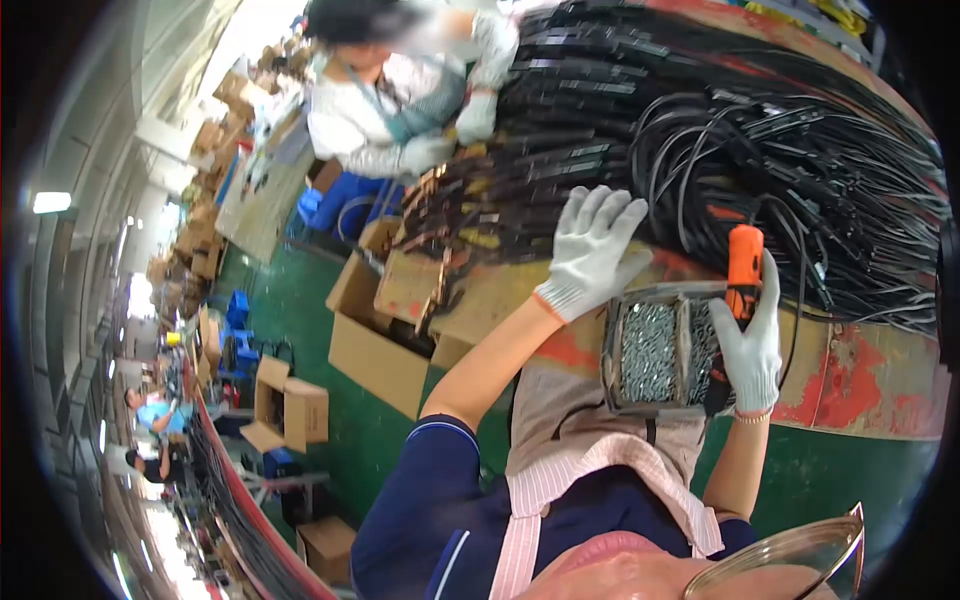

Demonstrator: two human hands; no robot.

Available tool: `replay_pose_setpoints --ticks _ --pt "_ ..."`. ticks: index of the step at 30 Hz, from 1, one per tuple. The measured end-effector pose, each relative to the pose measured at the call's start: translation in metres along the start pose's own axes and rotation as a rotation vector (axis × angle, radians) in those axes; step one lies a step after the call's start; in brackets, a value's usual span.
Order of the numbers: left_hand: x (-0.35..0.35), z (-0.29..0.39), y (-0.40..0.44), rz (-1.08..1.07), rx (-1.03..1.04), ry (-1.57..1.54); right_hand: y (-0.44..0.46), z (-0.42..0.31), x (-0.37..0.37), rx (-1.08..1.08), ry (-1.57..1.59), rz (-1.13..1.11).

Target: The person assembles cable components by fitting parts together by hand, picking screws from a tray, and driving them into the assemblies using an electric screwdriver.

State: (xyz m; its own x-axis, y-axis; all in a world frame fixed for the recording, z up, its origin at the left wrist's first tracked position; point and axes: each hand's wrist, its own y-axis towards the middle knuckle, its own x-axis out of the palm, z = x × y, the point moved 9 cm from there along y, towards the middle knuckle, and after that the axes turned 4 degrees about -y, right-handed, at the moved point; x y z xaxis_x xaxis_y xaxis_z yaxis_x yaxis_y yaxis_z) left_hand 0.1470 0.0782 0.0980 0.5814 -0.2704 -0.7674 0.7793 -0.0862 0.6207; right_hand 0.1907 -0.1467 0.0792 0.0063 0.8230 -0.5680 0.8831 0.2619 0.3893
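My left hand point(592, 248), in a white knit glove, is spread flat with its fingers apart at the near edge of a bundle of black cables point(560, 180). Whether it touches them I cannot tell. My right hand point(752, 350), also gloved, is wrapped round an orange and black electric screwdriver point(745, 262), and a dark cord runs beside it. Between my hands, at the table's edge, stands a worn tray point(612, 385) with two compartments. Small silvery screws point(650, 350) fill the left one; my right hand partly covers the other.
A coil of black cable point(680, 150) lies on the worn red-and-tan table point(850, 390). Across the cables, a gloved co-worker point(385, 110) is handling things. Copper-coloured ends point(430, 300) overhang the table's left edge by an open cardboard box point(375, 350). Another box point(290, 405) sits farther left.
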Motion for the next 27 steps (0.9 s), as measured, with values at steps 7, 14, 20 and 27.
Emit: replay_pose_setpoints --ticks 7,14,20,27 --pt "-0.072 -0.031 -0.167 0.078 -0.38 -0.036 0.002 -0.001 0.011 -0.125 -0.467 0.017" --pt "-0.116 -0.112 -0.221 -0.128 -0.653 0.3 0.026 -0.124 0.085 -0.597 -0.452 -0.262" --pt "-0.081 -0.165 -0.194 -0.447 -0.734 0.524 0.094 -0.134 0.206 -0.847 -0.467 -0.147" --pt "-0.06 -0.204 -0.179 -0.559 -0.589 0.623 0.123 -0.107 0.24 -0.721 -0.458 -0.241"
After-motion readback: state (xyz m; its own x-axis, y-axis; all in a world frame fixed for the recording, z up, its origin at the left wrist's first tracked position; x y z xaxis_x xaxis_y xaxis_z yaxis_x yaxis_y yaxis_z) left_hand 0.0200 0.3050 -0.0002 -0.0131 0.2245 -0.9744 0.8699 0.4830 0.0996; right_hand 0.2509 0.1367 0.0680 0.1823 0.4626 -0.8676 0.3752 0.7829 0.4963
